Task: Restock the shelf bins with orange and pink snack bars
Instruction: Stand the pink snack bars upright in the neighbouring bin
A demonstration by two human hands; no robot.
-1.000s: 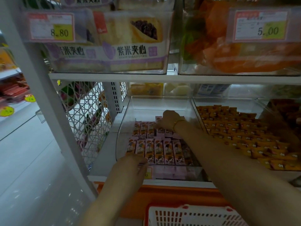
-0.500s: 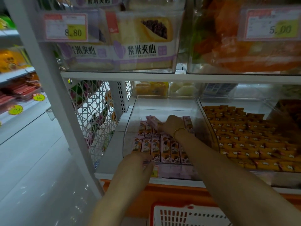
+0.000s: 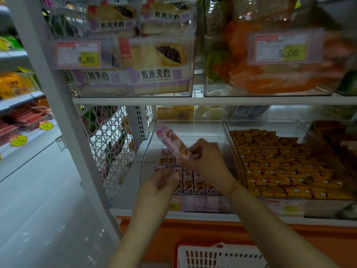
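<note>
Landmark: clear bin point(image 3: 147, 163) on the lower shelf, partly filled.
Right hand point(image 3: 204, 161): above the middle of the clear bin, thumb and fingers pinched on the lower end of one pink snack bar point(image 3: 172, 142).
Pink snack bar: lifted free of the stock and tilted, its free end pointing up toward the bin's back-left corner.
Left hand point(image 3: 160, 182): at the bin's front-left, fingertips on or just over the front row. The picture is blurred here, so I cannot tell whether it grips anything.
Rows of bars point(image 3: 195, 182): lying flat in the front part of the bin; the floor toward the back is bare.
Orange bars point(image 3: 280, 165): in the neighbouring bin just right of the clear bin, many rows deep.
Basket point(image 3: 222, 256): below the bin's front; contents not visible.
Change: a second ago the right hand lay low on the rear row. Half a second ago one bar end was raised. Now the bar is well above the rows. The left hand has stayed at the front.
Meaning (judgement): a bar was pulled up for re-seating, not newly added. The next move calls for laying it flat in line with the rear row. The pink side is far from full.
</note>
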